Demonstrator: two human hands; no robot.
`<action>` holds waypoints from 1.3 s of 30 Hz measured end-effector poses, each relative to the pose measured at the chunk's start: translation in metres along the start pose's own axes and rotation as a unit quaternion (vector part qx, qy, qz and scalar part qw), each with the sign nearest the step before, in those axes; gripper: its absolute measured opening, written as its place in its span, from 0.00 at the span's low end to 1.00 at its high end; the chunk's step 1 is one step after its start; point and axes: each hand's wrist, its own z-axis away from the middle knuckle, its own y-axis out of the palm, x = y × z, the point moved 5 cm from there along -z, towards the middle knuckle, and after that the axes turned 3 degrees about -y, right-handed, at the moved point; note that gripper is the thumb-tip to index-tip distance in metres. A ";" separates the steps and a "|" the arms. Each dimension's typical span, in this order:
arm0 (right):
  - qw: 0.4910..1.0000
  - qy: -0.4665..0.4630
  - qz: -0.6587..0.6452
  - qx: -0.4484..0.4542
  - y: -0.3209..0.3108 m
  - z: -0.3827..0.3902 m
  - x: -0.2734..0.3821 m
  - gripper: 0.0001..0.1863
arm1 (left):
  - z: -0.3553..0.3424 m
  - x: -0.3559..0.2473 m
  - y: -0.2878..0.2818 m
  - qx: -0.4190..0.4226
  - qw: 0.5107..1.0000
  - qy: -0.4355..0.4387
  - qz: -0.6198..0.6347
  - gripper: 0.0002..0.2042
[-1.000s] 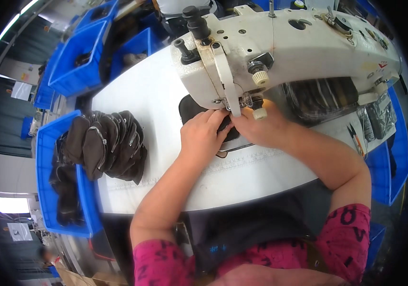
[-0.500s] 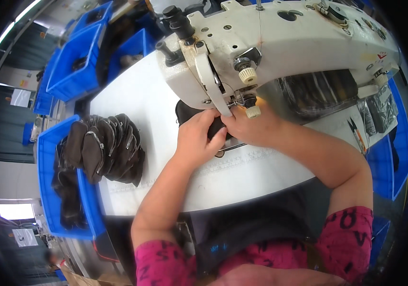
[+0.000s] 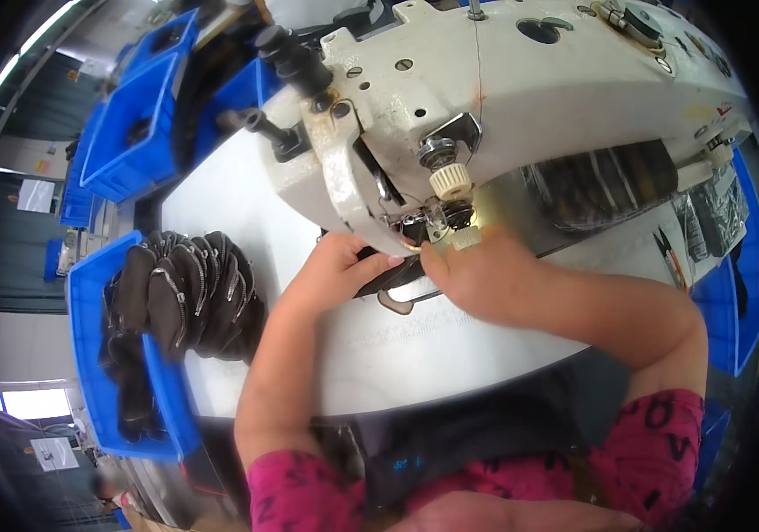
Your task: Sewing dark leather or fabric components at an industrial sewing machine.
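Note:
A dark brown fabric piece lies beneath the head of a white sewing machine, mostly hidden by the machine and my hands. My left hand pinches its left side, thumb on top and pointing toward the needle area. Close by the presser foot, my right hand has its fingers bent down and pressed together at the piece's right edge; their tips are partly hidden behind the machine's thread parts. A small lamp glow lights the fingers there.
A stack of dark zippered pouches stands on the white table at left, beside a blue bin holding more dark pieces. Under the machine arm lies a striped dark bundle. Scissors rest at right.
The view has shifted, so the machine head appears larger and lower. My hands have drawn slightly apart, and the dark piece between them has turned and shows less of itself.

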 end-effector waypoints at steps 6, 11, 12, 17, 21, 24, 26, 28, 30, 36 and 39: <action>0.999 -0.036 0.024 0.009 -0.009 0.007 0.018 0.18 | 0.003 -0.022 0.006 -0.027 0.989 0.123 -0.074 0.09; 0.998 -0.023 0.005 0.054 -0.007 0.003 0.016 0.08 | 0.007 -0.031 0.013 -0.075 0.960 0.180 -0.201 0.10; 0.999 -0.016 -0.009 0.044 -0.008 0.003 0.014 0.06 | 0.007 -0.032 0.015 -0.082 0.956 0.191 -0.209 0.10; 0.998 -0.004 -0.047 0.035 -0.009 0.002 0.013 0.07 | 0.008 -0.019 0.015 -0.074 0.944 0.159 -0.280 0.11; 0.999 -0.008 -0.028 0.043 -0.009 0.004 0.014 0.08 | 0.007 -0.031 0.016 -0.075 0.959 0.160 -0.221 0.12; 0.999 -0.002 -0.028 0.044 -0.007 0.004 0.013 0.10 | 0.006 -0.035 0.017 -0.083 0.961 0.149 -0.219 0.12; 0.999 0.001 -0.022 0.040 -0.006 0.003 0.011 0.11 | 0.005 -0.035 0.016 -0.093 0.961 0.149 -0.214 0.11; 0.998 0.026 -0.019 0.053 -0.002 0.002 0.007 0.11 | 0.004 -0.033 0.015 -0.113 0.958 0.145 -0.222 0.11; 0.999 0.027 -0.004 0.032 0.001 0.002 0.005 0.12 | 0.002 -0.033 0.017 -0.125 0.956 0.130 -0.232 0.10; 0.999 0.039 -0.006 0.027 0.003 0.002 -0.003 0.15 | -0.002 -0.017 0.016 -0.138 0.950 0.104 -0.259 0.10; 0.999 0.033 -0.010 0.014 0.000 0.002 -0.003 0.13 | -0.001 -0.016 0.009 -0.128 0.951 0.125 -0.251 0.10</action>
